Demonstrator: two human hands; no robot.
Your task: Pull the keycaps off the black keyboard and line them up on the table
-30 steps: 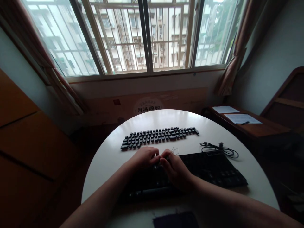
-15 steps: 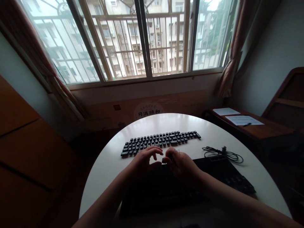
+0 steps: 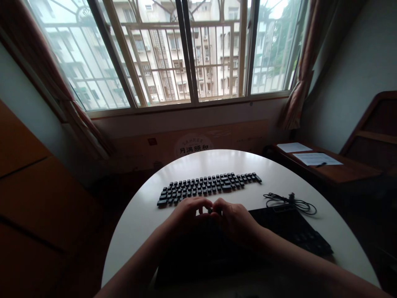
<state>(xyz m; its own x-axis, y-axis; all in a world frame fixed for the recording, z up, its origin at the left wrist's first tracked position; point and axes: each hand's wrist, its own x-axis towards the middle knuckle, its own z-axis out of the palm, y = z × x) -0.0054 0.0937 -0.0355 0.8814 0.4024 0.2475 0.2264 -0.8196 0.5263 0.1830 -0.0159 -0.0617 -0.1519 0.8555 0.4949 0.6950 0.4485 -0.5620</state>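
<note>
As the head camera shows it, the left hand [image 3: 186,216] and the right hand [image 3: 236,221] meet over the far edge of a black keyboard base [image 3: 288,231] on a round white table [image 3: 136,223]. Both have their fingers curled almost closed, the tips converging on a small dark piece [image 3: 210,210], seemingly a keycap. Which hand actually grips it cannot be told. Just beyond the fingertips lie the loose keycaps [image 3: 207,185], set out in rows whose long axis runs left to right, angling slightly farther at the right end. The left hand is nearer their left end, the right hand nearer their middle. A coiled cable [image 3: 291,201] rests to the right, by the base's far corner.
</note>
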